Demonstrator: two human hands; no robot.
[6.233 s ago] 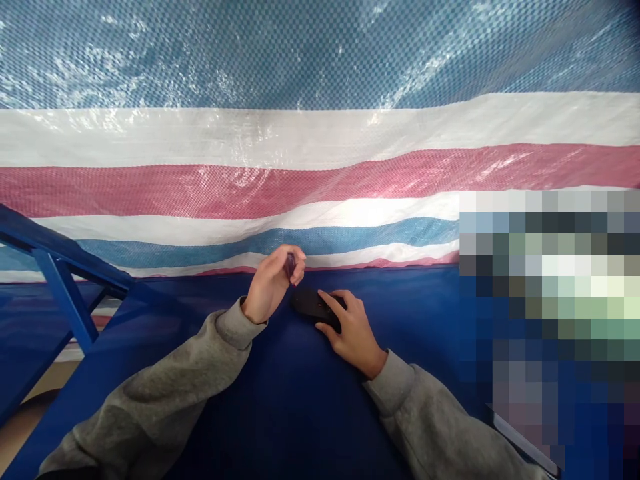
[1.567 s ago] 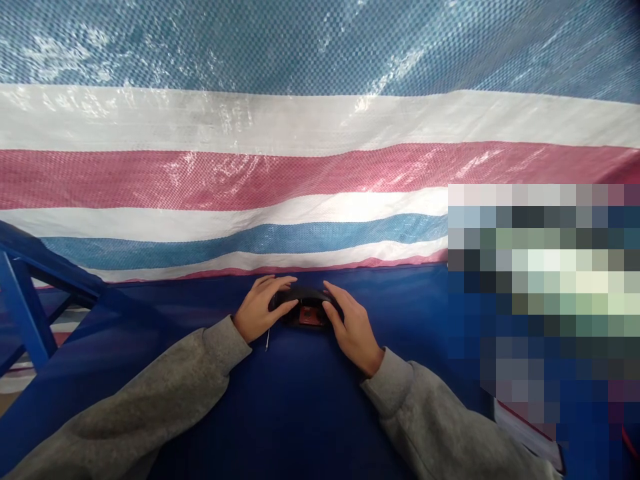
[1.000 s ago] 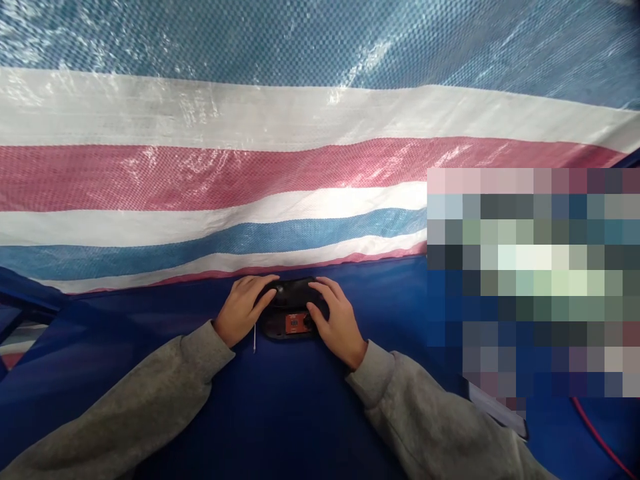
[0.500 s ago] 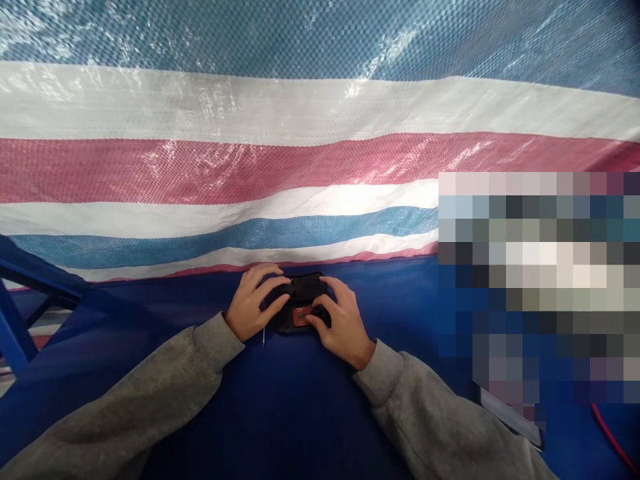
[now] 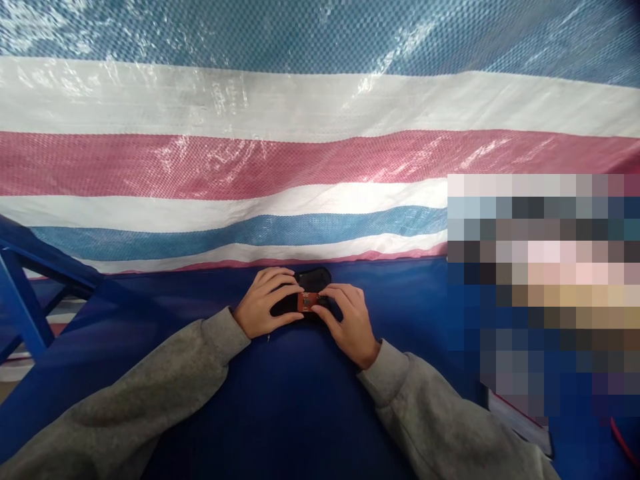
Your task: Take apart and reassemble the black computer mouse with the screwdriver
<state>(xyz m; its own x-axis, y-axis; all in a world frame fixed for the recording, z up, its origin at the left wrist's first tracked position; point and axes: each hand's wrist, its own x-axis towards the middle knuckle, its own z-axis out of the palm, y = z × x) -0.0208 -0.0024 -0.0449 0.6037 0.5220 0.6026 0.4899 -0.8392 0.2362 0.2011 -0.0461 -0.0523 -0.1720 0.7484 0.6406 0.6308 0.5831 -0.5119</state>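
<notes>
Left hand: The person's left hand lies over the left part of a black computer mouse, and its fingers curl across the top and reach to the middle of it.

Right hand: The right hand comes from the other side. Its fingertips press near a small orange-red rectangular piece on the mouse.

Hands state: The two hands are together and both are clamped on the same mouse, with only a small space between the fingers of one and the other.

Mouse position: It is held low in front of the person, at the far edge of the dark blue cover, just under the line where the cover meets the striped tarpaulin. I cannot tell if it rests on the cover or is lifted a little.

Orange-red piece: It sits in the middle of the mouse, between the two hands. It is too small to say exactly what it is.

Sleeves: Both arms are in a grey sweatshirt, the left sleeve and the right sleeve coming in from the lower corners.

Left side: A blue metal frame stands beside the cover, well apart from the hands.

Right side: A blurred patch hides this area, so nothing there can be told. Below it is a white sheet edge.
</notes>
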